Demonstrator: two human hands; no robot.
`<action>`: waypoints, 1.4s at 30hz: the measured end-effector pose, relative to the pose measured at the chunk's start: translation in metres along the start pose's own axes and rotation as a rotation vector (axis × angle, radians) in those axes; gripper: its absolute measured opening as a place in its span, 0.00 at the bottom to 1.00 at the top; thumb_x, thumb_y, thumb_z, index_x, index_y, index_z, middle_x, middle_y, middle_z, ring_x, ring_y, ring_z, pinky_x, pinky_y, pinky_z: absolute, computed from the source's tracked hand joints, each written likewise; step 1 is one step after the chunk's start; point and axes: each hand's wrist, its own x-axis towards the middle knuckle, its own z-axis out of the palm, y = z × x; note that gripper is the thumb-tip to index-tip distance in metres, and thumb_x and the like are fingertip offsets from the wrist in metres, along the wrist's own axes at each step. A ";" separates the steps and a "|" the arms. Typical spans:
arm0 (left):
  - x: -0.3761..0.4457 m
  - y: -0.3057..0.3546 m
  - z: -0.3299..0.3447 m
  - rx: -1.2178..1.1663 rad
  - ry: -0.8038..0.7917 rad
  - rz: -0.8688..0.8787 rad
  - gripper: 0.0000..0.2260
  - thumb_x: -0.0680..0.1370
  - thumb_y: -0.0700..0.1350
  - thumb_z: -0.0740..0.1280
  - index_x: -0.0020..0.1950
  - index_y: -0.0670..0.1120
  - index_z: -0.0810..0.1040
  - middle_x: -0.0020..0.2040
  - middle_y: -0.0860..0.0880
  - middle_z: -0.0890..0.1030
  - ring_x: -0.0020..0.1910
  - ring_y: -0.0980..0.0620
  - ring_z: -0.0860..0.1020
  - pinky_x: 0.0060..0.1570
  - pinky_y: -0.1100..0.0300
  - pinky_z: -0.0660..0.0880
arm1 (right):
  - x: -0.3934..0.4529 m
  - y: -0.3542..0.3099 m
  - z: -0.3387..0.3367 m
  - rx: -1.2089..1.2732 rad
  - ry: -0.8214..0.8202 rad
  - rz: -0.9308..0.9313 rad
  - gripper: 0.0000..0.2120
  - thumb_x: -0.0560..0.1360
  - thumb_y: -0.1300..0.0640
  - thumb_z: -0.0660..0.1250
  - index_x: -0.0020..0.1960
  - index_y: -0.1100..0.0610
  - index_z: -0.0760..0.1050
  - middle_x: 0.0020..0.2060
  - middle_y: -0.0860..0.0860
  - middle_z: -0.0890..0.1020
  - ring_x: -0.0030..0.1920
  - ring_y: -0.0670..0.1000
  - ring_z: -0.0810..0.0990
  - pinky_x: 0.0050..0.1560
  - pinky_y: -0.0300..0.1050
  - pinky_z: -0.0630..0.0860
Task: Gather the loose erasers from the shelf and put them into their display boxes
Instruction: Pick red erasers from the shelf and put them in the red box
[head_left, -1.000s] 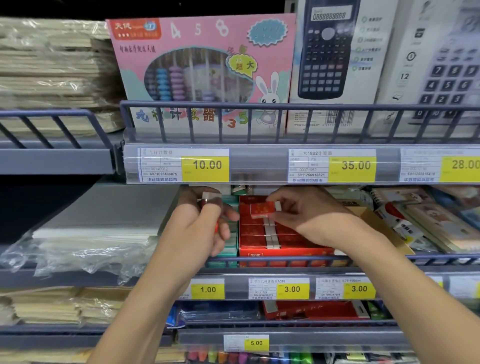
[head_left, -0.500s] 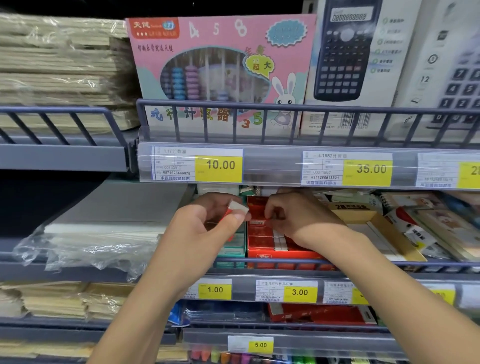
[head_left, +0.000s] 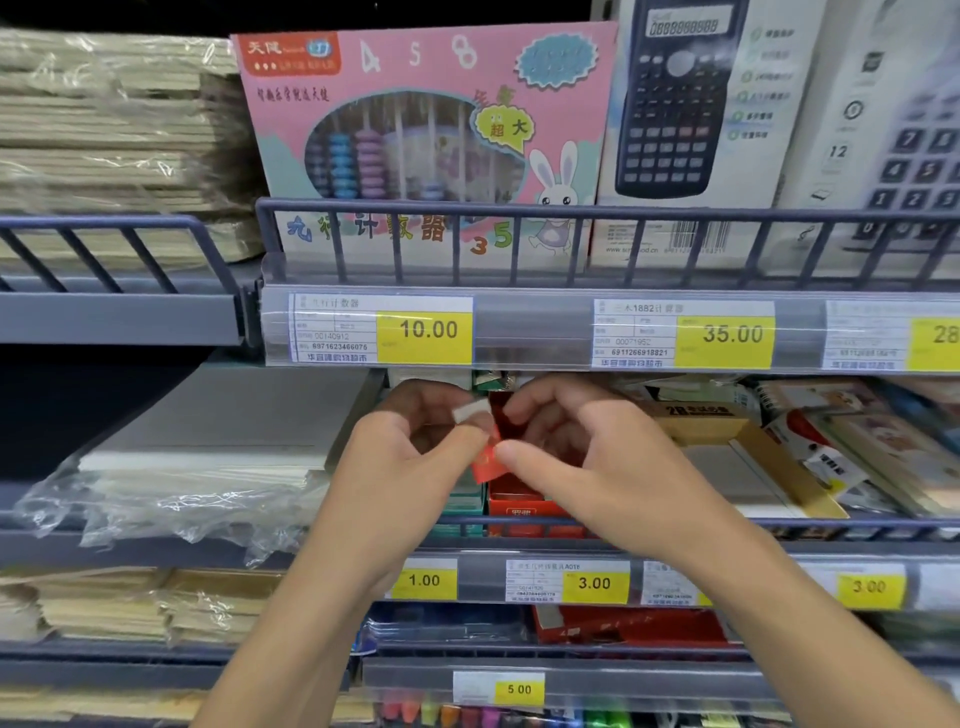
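Right now my left hand (head_left: 410, 457) and right hand (head_left: 576, 452) both pinch one eraser (head_left: 480, 441) in their fingers above the red box (head_left: 524, 506) on the shelf (head_left: 675, 525); a fumbled handover could drop it behind.

Two bare forearms rise from the bottom edge, no sleeves anywhere in view, no watch, no bracelet. The left hand (head_left: 415, 457) shows no ring and no glove; the right hand (head_left: 587, 457) is just as plain. Fingers slim, nails short and unpainted where they show.
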 end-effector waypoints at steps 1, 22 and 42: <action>0.000 0.000 0.003 -0.021 0.023 0.001 0.04 0.71 0.45 0.74 0.45 0.52 0.84 0.43 0.46 0.87 0.45 0.48 0.85 0.50 0.52 0.80 | -0.003 -0.003 0.004 -0.064 0.016 -0.022 0.15 0.69 0.36 0.70 0.52 0.39 0.73 0.42 0.37 0.80 0.39 0.41 0.78 0.36 0.34 0.73; -0.027 -0.013 0.001 1.034 -0.328 0.476 0.16 0.83 0.58 0.60 0.58 0.52 0.84 0.52 0.58 0.82 0.48 0.54 0.76 0.49 0.52 0.77 | 0.025 0.049 -0.043 -0.567 -0.105 0.311 0.11 0.77 0.49 0.69 0.58 0.39 0.77 0.45 0.42 0.78 0.29 0.36 0.69 0.25 0.29 0.62; -0.027 -0.014 -0.004 0.970 -0.352 0.426 0.17 0.83 0.60 0.57 0.63 0.56 0.80 0.55 0.62 0.80 0.54 0.58 0.75 0.57 0.54 0.75 | 0.017 0.041 -0.035 -0.561 -0.098 0.169 0.12 0.79 0.47 0.66 0.61 0.45 0.79 0.50 0.43 0.78 0.49 0.44 0.74 0.47 0.32 0.67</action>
